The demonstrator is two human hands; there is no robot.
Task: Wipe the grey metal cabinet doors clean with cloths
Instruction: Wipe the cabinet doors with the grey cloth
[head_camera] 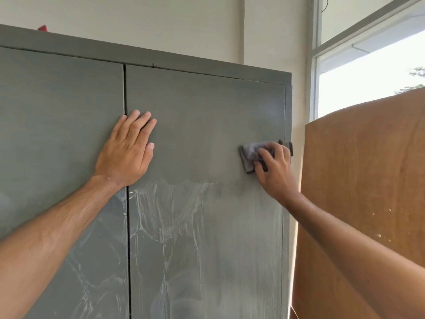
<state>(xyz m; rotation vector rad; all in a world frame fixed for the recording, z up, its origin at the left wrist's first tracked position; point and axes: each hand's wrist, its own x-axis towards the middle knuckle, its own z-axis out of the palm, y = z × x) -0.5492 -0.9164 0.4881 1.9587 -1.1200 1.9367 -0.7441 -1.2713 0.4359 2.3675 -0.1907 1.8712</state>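
Note:
A tall grey metal cabinet fills the view, with a left door and a right door split by a dark vertical gap. My left hand lies flat with straight fingers across that gap, pressing on the doors. My right hand grips a folded grey cloth against the right door, close to its right edge. White streaks and runs of wet residue cover the lower part of both doors. Above the streaks the metal looks dull and even.
A large brown board leans upright just right of the cabinet. Behind it is a bright window in a white frame. A small red item sits on the cabinet top at the left. A white wall rises behind.

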